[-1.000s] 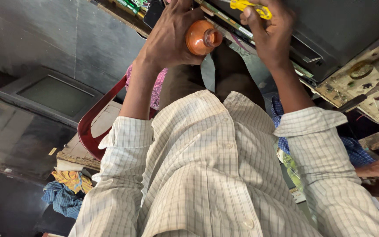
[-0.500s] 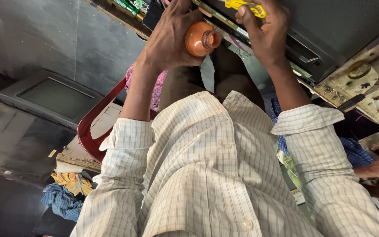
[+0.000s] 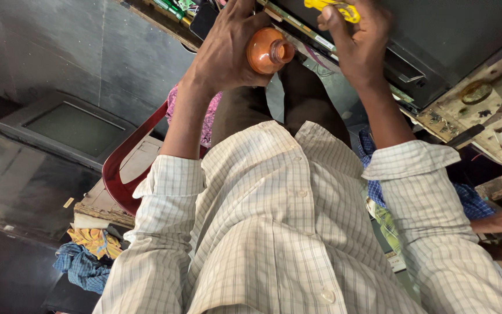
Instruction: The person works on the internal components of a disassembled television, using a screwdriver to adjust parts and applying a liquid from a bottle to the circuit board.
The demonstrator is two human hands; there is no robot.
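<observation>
- The left hand (image 3: 228, 52) has its fingers curled tight round a small orange bottle (image 3: 267, 51), mouth uncapped and tipped sideways over the lap.
- The right hand (image 3: 358, 43) pinches a yellow tool (image 3: 329, 7) between pressed fingers, near the top edge.
- Both work just beside a green circuit board (image 3: 297, 26) under a dark television casing (image 3: 437, 35).
- Risk: the open bottle, held tilted, could spill onto the board or trousers if the grip slackens.

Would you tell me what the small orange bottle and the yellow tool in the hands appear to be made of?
Orange bottle, in the left hand: probably glossy translucent plastic, since highlights shine on its rounded side. Yellow tool, in the right hand: apparently matte opaque plastic; mostly hidden.
</observation>
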